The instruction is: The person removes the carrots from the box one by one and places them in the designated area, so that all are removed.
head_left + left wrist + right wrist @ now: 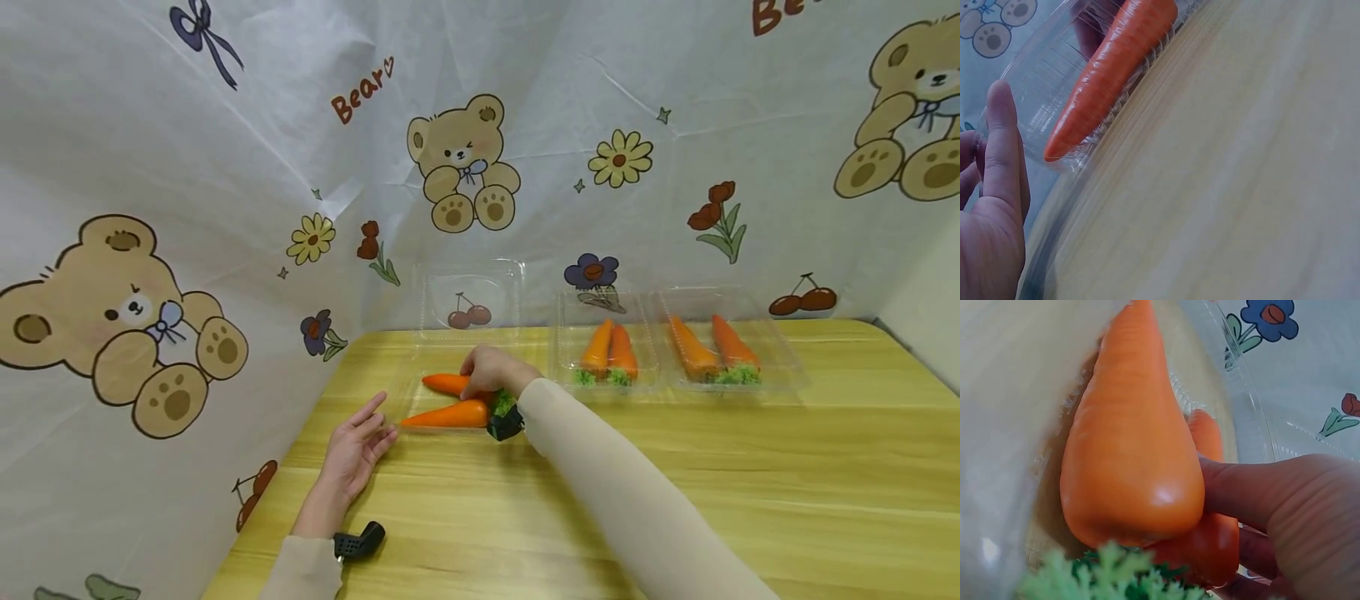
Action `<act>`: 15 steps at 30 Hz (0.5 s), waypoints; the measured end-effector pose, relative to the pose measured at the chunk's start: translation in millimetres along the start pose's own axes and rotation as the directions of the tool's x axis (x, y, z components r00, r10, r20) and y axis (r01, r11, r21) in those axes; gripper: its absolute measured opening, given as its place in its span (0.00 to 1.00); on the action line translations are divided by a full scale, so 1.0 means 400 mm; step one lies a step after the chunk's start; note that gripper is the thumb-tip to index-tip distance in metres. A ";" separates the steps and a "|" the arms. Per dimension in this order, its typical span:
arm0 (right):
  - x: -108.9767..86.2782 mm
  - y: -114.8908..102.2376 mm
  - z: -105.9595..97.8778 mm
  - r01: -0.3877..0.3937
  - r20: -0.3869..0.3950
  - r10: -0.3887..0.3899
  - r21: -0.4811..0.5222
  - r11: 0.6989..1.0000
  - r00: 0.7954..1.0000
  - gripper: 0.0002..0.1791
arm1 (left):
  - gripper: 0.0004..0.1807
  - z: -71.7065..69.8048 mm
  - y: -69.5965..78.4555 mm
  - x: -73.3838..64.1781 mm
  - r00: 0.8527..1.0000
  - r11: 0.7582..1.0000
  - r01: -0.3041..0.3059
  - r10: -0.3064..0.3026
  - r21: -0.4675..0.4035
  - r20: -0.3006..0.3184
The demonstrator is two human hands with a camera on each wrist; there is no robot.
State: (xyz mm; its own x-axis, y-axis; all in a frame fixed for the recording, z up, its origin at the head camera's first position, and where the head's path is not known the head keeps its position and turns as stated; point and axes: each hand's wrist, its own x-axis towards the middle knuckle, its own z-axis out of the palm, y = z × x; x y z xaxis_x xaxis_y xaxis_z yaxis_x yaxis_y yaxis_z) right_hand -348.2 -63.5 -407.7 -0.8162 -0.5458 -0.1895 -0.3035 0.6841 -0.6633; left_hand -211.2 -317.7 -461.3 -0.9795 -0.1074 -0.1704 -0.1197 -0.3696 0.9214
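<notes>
A clear plastic clamshell box (411,390), its lid (442,333) raised at the back, lies on the table with two orange carrots in it. My right hand (497,372) reaches into it and grips the far carrot (1207,431), thumb on the near side and fingers behind. The near carrot (450,415) lies in front, tip pointing left, with green leafy tops (1116,575) at its thick end. At the box's left end is my left hand (356,450), fingers mostly extended, fingertips right at the clear wall (1035,100).
To the right, two more clear boxes hold carrots: one pair (597,348) in the middle and another pair (693,350) farther right. A bear-printed sheet (262,125) hangs behind and left of the wooden table (675,492). A black device (360,542) sits on the left wrist.
</notes>
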 end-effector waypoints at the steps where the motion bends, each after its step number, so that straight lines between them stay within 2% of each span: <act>1: 0.000 0.000 0.000 0.002 -0.001 -0.002 -0.001 1.000 1.000 0.27 | 0.28 0.000 0.000 0.000 1.000 1.000 0.001 -0.001 0.001 0.001; 8: -0.003 0.002 -0.002 0.026 -0.039 -0.026 -0.019 0.999 0.999 0.27 | 0.29 0.005 0.003 0.003 1.000 1.000 0.007 -0.007 -0.003 0.005; 15: -0.017 -0.009 -0.006 0.035 -0.053 -0.032 0.053 0.998 0.998 0.28 | 0.28 0.001 0.000 0.002 1.000 1.000 0.014 -0.014 0.001 -0.017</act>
State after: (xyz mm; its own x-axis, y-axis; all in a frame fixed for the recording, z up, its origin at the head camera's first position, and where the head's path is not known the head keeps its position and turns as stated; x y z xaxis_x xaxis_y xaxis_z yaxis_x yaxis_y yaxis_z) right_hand -342.8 -60.9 -402.3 -0.8309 -0.5412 -0.1295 -0.3055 0.6381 -0.7067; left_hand -212.0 -317.2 -461.4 -0.9750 -0.1178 -0.1886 -0.1332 -0.3699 0.9195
